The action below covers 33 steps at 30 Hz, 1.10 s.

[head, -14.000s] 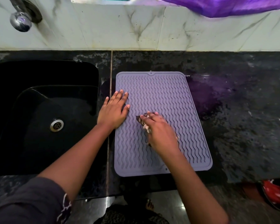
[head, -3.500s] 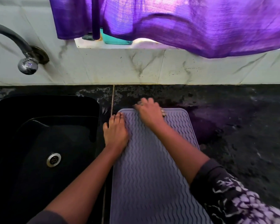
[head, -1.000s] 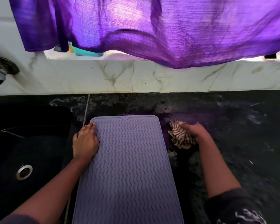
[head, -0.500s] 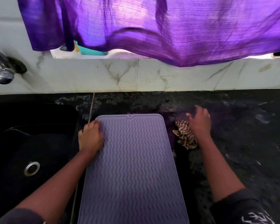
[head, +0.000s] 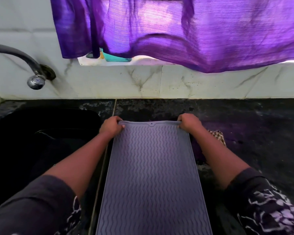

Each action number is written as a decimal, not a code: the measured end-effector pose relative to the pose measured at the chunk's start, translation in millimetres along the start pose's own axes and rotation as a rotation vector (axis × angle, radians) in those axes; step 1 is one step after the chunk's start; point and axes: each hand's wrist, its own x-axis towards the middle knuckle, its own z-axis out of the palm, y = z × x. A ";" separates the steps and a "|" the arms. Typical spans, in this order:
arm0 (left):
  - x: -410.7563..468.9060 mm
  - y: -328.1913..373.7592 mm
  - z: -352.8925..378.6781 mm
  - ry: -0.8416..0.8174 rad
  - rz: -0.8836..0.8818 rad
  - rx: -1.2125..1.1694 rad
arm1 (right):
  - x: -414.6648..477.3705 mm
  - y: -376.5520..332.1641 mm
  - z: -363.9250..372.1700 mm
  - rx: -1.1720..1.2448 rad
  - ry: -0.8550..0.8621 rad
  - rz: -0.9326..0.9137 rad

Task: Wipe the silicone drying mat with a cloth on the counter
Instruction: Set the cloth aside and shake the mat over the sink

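Observation:
A grey-purple silicone drying mat [head: 151, 175] with wavy ridges lies lengthwise on the black counter [head: 253, 126], running from the counter's middle to the bottom of the view. My left hand [head: 111, 126] pinches the mat's far left corner. My right hand [head: 188, 123] pinches its far right corner. The far edge looks slightly raised between the two hands. The striped brown-and-white cloth [head: 218, 135] lies loose on the counter to the right of the mat, partly hidden behind my right forearm.
A black sink [head: 41, 141] sits directly left of the mat. A metal tap [head: 36, 80] juts from the marble wall above it. A purple curtain [head: 193, 31] hangs over the window ledge, where a teal container [head: 117, 57] stands.
My right hand has left the cloth on the counter and moved left to the mat's far right corner. My left hand slid up from the left edge to the far left corner.

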 end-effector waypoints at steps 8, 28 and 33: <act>-74.2 5.1 -141.2 0.205 0.130 -0.060 | -81.2 -66.8 -144.2 0.007 0.076 -0.367; -156.5 -138.6 -456.8 0.584 0.108 -0.280 | -122.8 -359.6 -243.3 0.253 0.771 -0.502; -145.9 -169.7 -466.9 0.598 0.021 -0.093 | -122.7 -385.0 -236.9 0.200 0.759 -0.472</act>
